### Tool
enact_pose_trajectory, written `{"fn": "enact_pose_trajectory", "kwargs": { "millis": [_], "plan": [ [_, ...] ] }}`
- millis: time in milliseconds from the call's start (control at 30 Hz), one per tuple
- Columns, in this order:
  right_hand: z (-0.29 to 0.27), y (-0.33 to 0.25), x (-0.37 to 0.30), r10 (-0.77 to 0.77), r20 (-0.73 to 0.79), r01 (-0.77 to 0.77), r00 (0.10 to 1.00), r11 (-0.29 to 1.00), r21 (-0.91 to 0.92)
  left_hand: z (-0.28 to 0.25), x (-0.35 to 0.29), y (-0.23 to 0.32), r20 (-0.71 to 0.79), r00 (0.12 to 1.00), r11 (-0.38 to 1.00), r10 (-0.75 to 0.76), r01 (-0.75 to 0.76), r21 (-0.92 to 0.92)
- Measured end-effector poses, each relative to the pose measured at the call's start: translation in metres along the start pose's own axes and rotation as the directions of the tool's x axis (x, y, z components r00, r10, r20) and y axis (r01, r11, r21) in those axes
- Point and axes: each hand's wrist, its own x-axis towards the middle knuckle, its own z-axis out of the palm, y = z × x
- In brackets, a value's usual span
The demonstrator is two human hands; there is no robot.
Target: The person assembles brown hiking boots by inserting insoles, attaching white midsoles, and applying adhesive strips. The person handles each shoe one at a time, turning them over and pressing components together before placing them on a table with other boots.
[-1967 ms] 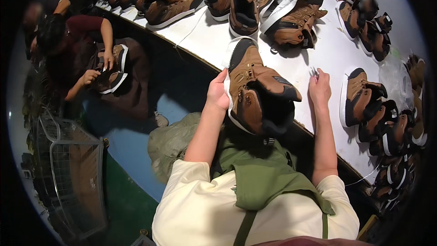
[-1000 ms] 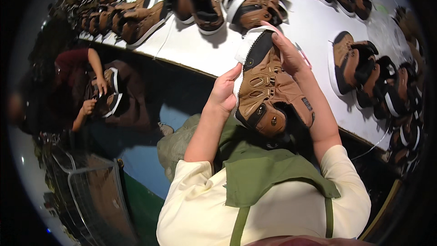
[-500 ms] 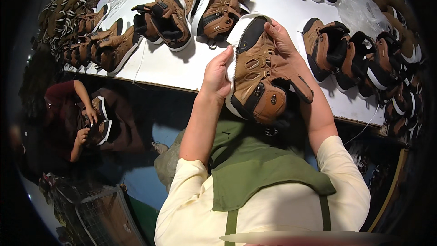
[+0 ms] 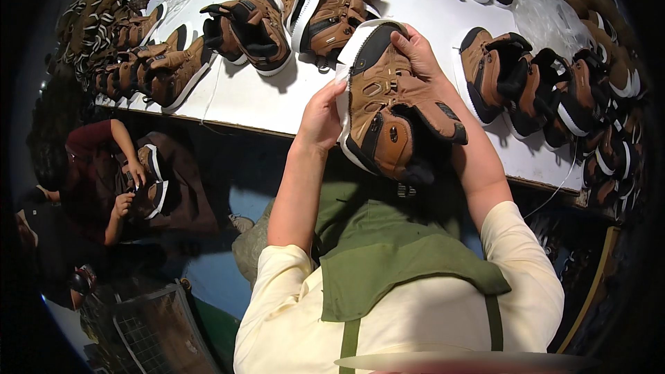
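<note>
Between my two hands I hold a brown and black high-top shoe (image 4: 384, 100) with a white sole edge, above the table's near edge and my lap. Its toe points away from me, and the black-lined opening faces toward me and to the right. My left hand (image 4: 324, 116) grips the white sole edge on the left, thumb up near the toe. My right hand (image 4: 421, 55) wraps the toe's right side, its thumb on the upper; the other fingers are hidden behind the shoe. Closest beyond the toe stands another brown shoe (image 4: 336, 17) on the white table.
The white table (image 4: 263, 107) carries several brown shoes: a group (image 4: 258, 31) left of centre, a row (image 4: 530, 86) at right, and piles (image 4: 156, 73) at far left. Clear plastic bags (image 4: 547, 21) lie at the back right. A co-worker (image 4: 93, 156) at left handles another shoe (image 4: 154, 183).
The shoe has tilted and shifted slightly left in my hands, so more of its opening shows. Both hands moved along with it, still holding on.
</note>
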Motion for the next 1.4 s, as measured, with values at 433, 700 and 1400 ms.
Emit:
{"fn": "enact_pose_trajectory", "kwargs": {
  "millis": [433,700,1400],
  "plan": [
    [0.001,0.008,0.007,0.041,-0.032,-0.043,0.999,0.996,-0.079,-0.018,0.01,-0.019,0.015,0.994,0.99,0.105,-0.106,0.09],
    [-0.034,0.013,-0.001,0.039,-0.039,-0.038,0.998,0.999,0.026,-0.008,0.031,-0.027,-0.03,0.997,0.966,0.071,-0.062,0.251],
    [-0.089,-0.047,-0.272,-0.139,-0.555,-0.231,0.82,0.807,-0.543,-0.075,0.063,-0.019,-0.094,0.982,0.96,-0.165,0.182,0.213]
  ]
}}
